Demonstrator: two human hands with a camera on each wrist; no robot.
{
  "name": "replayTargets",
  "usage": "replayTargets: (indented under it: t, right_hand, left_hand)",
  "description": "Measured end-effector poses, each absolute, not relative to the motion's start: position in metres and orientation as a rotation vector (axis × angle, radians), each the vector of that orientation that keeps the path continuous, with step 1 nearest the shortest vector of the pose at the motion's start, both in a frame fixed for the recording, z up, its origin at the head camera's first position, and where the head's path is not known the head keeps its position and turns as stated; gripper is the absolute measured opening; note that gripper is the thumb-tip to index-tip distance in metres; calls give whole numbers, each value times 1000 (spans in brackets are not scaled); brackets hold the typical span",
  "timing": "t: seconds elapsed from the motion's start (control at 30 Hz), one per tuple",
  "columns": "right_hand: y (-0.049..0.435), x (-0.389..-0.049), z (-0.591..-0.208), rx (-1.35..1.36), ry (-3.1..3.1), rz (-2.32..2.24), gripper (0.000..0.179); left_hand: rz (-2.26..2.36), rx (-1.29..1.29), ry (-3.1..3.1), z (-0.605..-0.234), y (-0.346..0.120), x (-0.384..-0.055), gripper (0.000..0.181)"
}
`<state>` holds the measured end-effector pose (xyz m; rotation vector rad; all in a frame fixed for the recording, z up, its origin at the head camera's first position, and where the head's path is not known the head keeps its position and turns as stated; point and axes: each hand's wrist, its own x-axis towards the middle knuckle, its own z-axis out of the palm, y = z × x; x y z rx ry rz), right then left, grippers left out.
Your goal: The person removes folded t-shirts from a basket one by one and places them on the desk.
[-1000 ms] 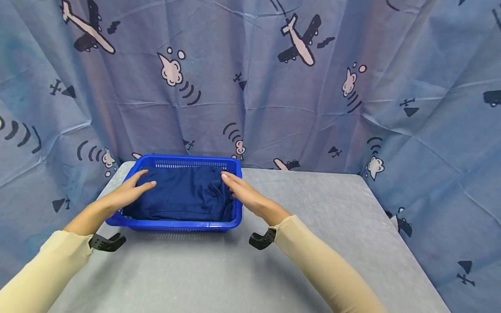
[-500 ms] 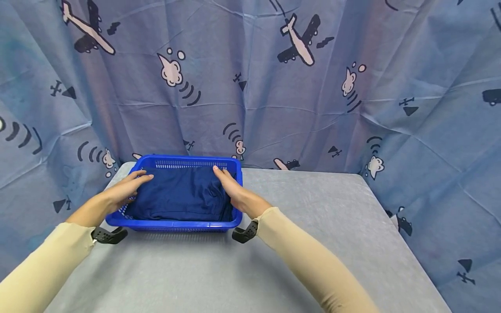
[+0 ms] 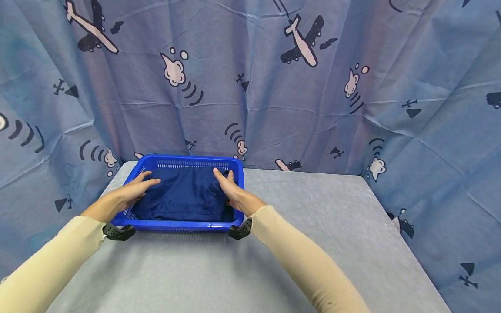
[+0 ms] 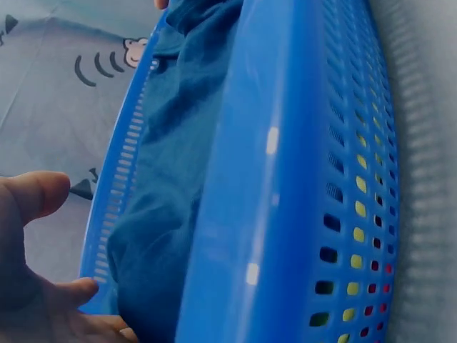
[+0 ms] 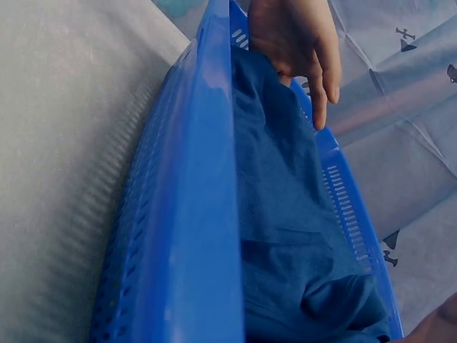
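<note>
A blue plastic basket (image 3: 180, 224) holds a folded navy-blue cloth garment (image 3: 184, 195), its exact kind hidden by the folds. My left hand (image 3: 131, 193) reaches in at the garment's left end, fingers down against the cloth. In the left wrist view the left thumb (image 4: 43, 194) stands apart from the fabric, and the fingertips (image 4: 125, 332) are right at its edge. My right hand (image 3: 235, 193) is at the garment's right end, thumb pointing forward over the cloth and fingers partly hidden between cloth and basket wall. The fabric is bunched beside it.
The basket stands at the back left of a grey table (image 3: 305, 226). A blue curtain (image 3: 274, 87) with airplane prints hangs behind. Yellow and red show through the basket's side holes in the left wrist view. A black band (image 3: 119, 232) sits on each wrist.
My right hand has moved left and down into the basket against the garment's end. The left hand has lowered and shifted slightly right. The garment's ends have been pushed a little inward.
</note>
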<state>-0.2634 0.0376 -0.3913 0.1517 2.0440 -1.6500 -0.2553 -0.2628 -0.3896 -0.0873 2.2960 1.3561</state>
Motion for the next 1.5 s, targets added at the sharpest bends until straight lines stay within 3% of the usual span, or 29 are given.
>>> replayTargets:
  t: [0.4, 0.97, 1.1, 1.27, 1.5]
  right_hand:
    - [30, -262, -396, 70, 2258, -1663, 93]
    - [12, -260, -402, 317, 2299, -1751, 108]
    - [14, -259, -400, 164, 2307, -1732, 109]
    - [11, -249, -396, -162, 2550, -1374, 105]
    - [9, -247, -398, -313, 2699, -1041, 109]
  left_hand:
    - [1196, 69, 2608, -387, -255, -250, 84]
    - [1149, 193, 2687, -389, -246, -251, 74]
    - [1148, 182, 2604, -386, -248, -253, 80]
    - [1149, 206, 2576, -387, -251, -252, 79]
    - [1066, 271, 2498, -393, -257, -254, 86]
